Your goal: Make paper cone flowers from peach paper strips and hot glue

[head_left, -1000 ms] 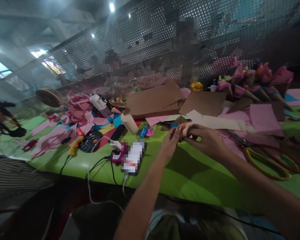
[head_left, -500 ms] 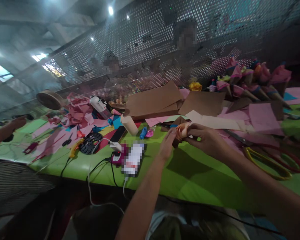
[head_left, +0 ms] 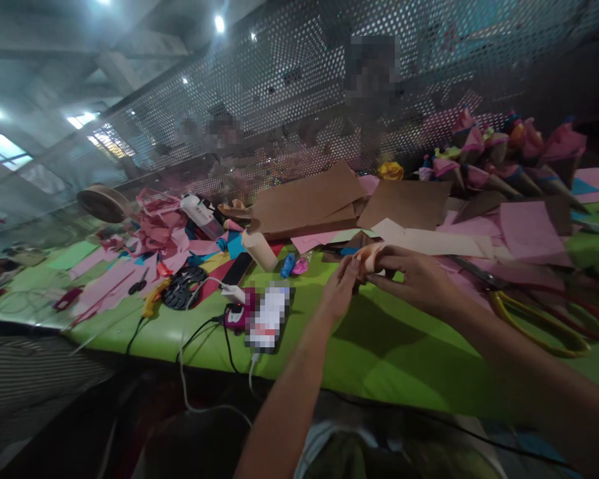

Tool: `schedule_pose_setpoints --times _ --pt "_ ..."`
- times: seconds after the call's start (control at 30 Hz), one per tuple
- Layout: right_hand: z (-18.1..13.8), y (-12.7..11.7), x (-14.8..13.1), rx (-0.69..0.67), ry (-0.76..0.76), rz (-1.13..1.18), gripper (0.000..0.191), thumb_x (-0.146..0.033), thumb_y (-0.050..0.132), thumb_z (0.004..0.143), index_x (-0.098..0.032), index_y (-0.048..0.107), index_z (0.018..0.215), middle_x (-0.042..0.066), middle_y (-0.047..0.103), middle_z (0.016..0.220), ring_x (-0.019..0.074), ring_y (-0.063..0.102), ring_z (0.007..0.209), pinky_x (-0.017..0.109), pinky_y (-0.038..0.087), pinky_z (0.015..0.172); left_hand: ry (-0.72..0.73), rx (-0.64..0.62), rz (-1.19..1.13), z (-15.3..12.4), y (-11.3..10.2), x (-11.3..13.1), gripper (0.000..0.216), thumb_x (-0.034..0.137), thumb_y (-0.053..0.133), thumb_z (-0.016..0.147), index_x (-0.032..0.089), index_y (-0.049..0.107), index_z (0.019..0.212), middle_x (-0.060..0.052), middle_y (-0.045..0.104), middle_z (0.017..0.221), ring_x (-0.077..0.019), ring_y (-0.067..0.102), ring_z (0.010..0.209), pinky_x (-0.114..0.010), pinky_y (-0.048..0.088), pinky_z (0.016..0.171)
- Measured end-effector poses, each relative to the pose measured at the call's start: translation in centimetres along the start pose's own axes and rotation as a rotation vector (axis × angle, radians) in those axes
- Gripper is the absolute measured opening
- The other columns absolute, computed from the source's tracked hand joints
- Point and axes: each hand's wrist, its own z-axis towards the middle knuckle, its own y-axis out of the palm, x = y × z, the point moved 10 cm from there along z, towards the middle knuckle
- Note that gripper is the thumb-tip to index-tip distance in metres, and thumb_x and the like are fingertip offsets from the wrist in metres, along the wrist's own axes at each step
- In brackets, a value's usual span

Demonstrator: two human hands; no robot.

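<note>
Narrowly pinched between the fingertips of the left hand (head_left: 340, 285) and right hand (head_left: 413, 276), some peach paper (head_left: 371, 253) is held over the green table (head_left: 399, 359). Scissors (head_left: 490, 283) lie to the right; beyond, brown cones (head_left: 504, 183) hold pink paper (head_left: 472, 143) in their mouths.

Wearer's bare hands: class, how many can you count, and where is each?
2: the left hand on the left of the peach-coloured piece, the right hand on its right. Neither is fully hidden.
</note>
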Motion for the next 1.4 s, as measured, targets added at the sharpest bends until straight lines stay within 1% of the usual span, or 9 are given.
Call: schedule_pose_setpoints --times 0.13,0.27,0.47,0.63,0.8,0.97,1.17,1.3,1.4 --pt "-0.1 0.1 0.5 0.032 0.008 -0.008 0.016 -0.026 0.062 0.089 -0.023 0.069 0.075 0.008 0.074 0.093 0.0218 0.072 0.083 0.032 0.058 0.073 0.038 -0.008 0.038 0.0 0.1 0.2 0.034 0.053 0.058 0.094 0.022 0.069 0.101 -0.005 0.069 0.098 -0.0207 0.062 0.099 -0.031 0.049 0.088" --pt "-0.1 0.2 0.6 0.047 -0.008 -0.013 0.02 -0.023 0.059 0.089 -0.022 0.069 0.071 0.007 0.073 0.09 0.0207 0.071 0.081 0.03 0.057 0.07 0.072 0.002 0.041 0.0 0.0 0.8 0.035 0.054 0.057 0.094 0.021 0.068 0.093 -0.004 0.068 0.092 -0.0192 0.06 0.093 -0.029 0.049 0.084" --pt "-0.2 0.5 0.3 0.041 -0.04 0.017 0.018 -0.02 0.058 0.088 -0.023 0.072 0.077 0.008 0.075 0.1 0.0225 0.073 0.09 0.032 0.059 0.077 0.022 -0.012 -0.037 0.0 0.2 0.3 0.045 0.063 0.055 0.091 0.02 0.066 0.098 -0.001 0.062 0.08 -0.0149 0.056 0.072 -0.025 0.043 0.062" --pt "-0.1 0.6 0.6 0.01 -0.015 0.012 0.018 -0.021 0.059 0.087 -0.025 0.074 0.08 0.008 0.076 0.102 0.0244 0.074 0.095 0.034 0.06 0.08 -0.018 -0.062 -0.098 0.2 0.6 -0.5 0.042 0.062 0.058 0.089 0.02 0.061 0.094 0.003 0.053 0.069 -0.0108 0.048 0.06 -0.023 0.037 0.054" --pt "0.1 0.3 0.4 -0.018 -0.016 0.029 0.019 -0.024 0.058 0.089 -0.025 0.075 0.081 0.008 0.076 0.098 0.0241 0.074 0.092 0.034 0.061 0.079 0.017 -0.081 -0.146 0.2 0.6 -0.1 0.04 0.06 0.062 0.085 0.021 0.057 0.09 0.004 0.052 0.067 -0.0099 0.046 0.059 -0.022 0.039 0.054" --pt "0.2 0.1 0.4 -0.028 0.003 0.042 0.016 -0.027 0.06 0.089 -0.025 0.074 0.082 0.008 0.076 0.101 0.025 0.074 0.094 0.036 0.06 0.084 0.028 -0.106 -0.135 0.2 0.8 0.1 0.044 0.063 0.064 0.081 0.021 0.055 0.09 0.004 0.052 0.07 -0.0093 0.047 0.059 -0.022 0.042 0.055" --pt "0.3 -0.1 0.2 -0.023 -0.008 0.037 0.018 -0.027 0.059 0.09 -0.023 0.071 0.078 0.008 0.075 0.097 0.0222 0.072 0.087 0.032 0.057 0.077 0.074 -0.134 -0.119 0.3 0.9 0.3 0.052 0.071 0.064 0.08 0.021 0.054 0.089 0.003 0.053 0.073 -0.0094 0.05 0.06 -0.021 0.043 0.052" --pt "0.3 -0.1 0.2 -0.022 -0.01 0.03 0.019 -0.026 0.058 0.091 -0.023 0.07 0.077 0.007 0.075 0.094 0.0217 0.072 0.086 0.031 0.057 0.076 0.061 -0.131 -0.104 0.3 0.8 0.0 0.046 0.066 0.065 0.083 0.022 0.054 0.086 0.001 0.053 0.076 -0.0117 0.053 0.063 -0.023 0.047 0.053" --pt "0.2 0.0 0.4 -0.025 0.005 0.037 0.017 -0.026 0.059 0.09 -0.023 0.072 0.08 0.007 0.075 0.094 0.0223 0.072 0.087 0.032 0.057 0.077 0.066 -0.127 -0.088 0.3 0.5 0.1 0.04 0.061 0.065 0.085 0.022 0.056 0.083 -0.001 0.054 0.079 -0.0136 0.054 0.067 -0.027 0.052 0.058"
